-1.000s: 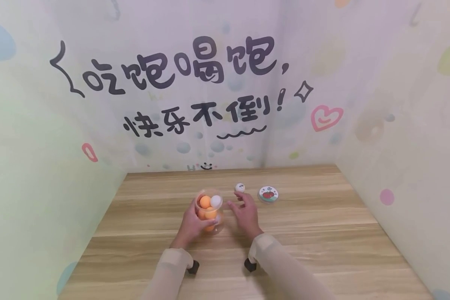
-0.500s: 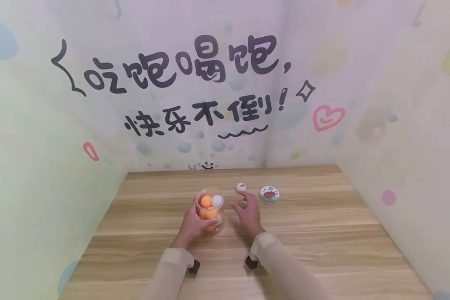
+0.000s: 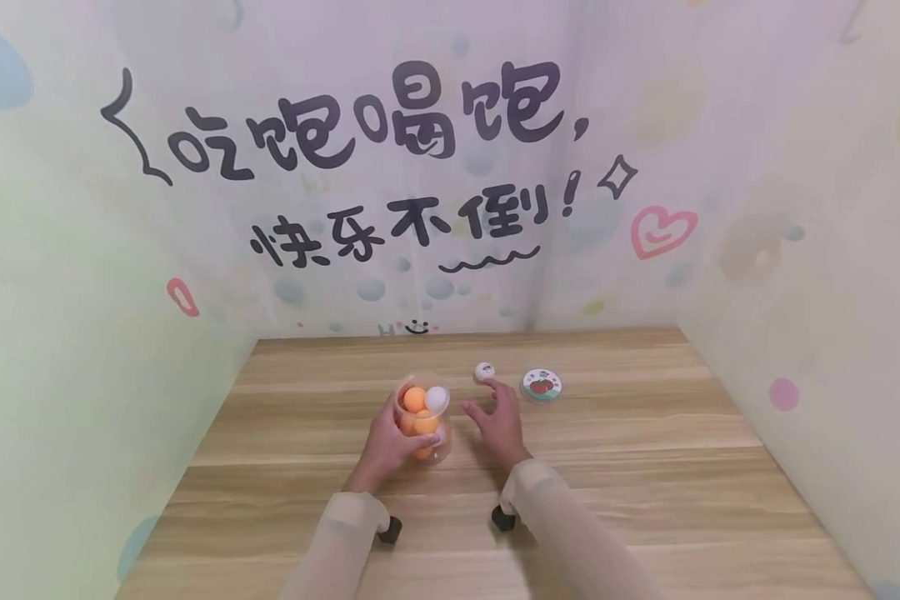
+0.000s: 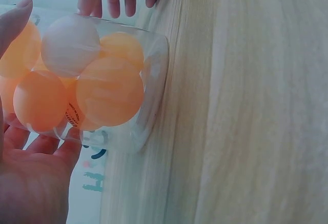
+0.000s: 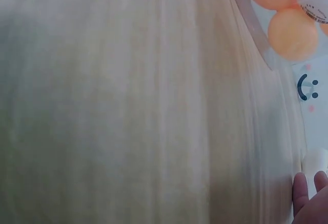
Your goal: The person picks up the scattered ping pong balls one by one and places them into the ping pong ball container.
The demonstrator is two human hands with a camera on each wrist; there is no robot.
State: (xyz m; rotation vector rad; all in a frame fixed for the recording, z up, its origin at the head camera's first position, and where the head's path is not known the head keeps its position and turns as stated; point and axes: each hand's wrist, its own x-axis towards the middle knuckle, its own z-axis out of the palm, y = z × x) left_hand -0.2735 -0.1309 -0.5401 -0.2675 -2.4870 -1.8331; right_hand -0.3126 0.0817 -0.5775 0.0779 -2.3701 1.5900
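Note:
In the head view, my left hand (image 3: 382, 443) grips a clear plastic jar (image 3: 442, 452) from its left side, thumb across the front. Orange ping-pong balls (image 3: 425, 422) and a white one (image 3: 437, 398) fill the jar, which has no lid on. The left wrist view shows the jar's wall and base (image 4: 154, 85) close up, with the thumb and fingers around it. To the right of the jar, my right hand (image 3: 504, 425) has its fingers loosely bent, holding nothing. Just beyond its index fingertip lies a white ping-pong ball (image 3: 483, 372); whether they touch is unclear.
A round lid (image 3: 542, 385) with a tomato picture lies on the wooden table (image 3: 645, 483), to the right of the loose ball. Printed walls (image 3: 450, 300) enclose the table at the back and both sides.
The head view has shifted slightly. My right hand has drifted a little to the right, away from the jar; the left hand's grip on the jar stays the same.

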